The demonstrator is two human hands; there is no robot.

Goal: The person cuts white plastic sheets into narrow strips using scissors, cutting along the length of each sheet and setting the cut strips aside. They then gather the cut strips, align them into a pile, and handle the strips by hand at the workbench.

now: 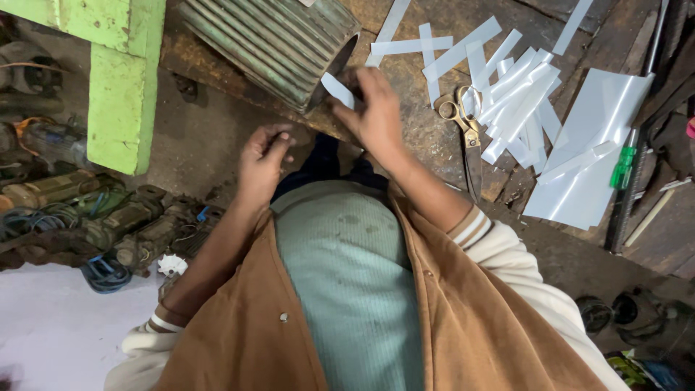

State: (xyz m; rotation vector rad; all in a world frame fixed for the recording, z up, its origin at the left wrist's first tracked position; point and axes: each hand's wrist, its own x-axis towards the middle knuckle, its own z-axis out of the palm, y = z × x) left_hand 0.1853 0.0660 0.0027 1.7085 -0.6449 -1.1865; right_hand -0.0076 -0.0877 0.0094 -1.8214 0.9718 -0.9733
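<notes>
Your right hand (376, 116) pinches a short white insulation strip (337, 90) between thumb and fingers, holding it just at the open end of the green ribbed motor housing (271, 43), which lies on its side at the front edge of the table (420, 137). The strip runs slantwise, its long axis pointing up and left toward the mouth of the housing, so the bore lies just beyond your fingertips on that side; this hand is plainly the nearer of the two. Your left hand (264, 156) hangs lower, off the table edge and well short of the housing, fingers curled narrowly together; whether they grip some small piece I cannot tell, since the view is dim there. The housing's bore looks dark, and what sits inside it is hidden. To the right, near your right wrist, a pair of scissors (467, 134) lies with blades pointing toward you, touching a loose heap of cut white strips (517, 94). Beyond them lies a larger white sheet (594, 145), with a green-handled screwdriver (624, 166) resting along its right edge. On the floor to your left sit old motor parts (108, 224).
</notes>
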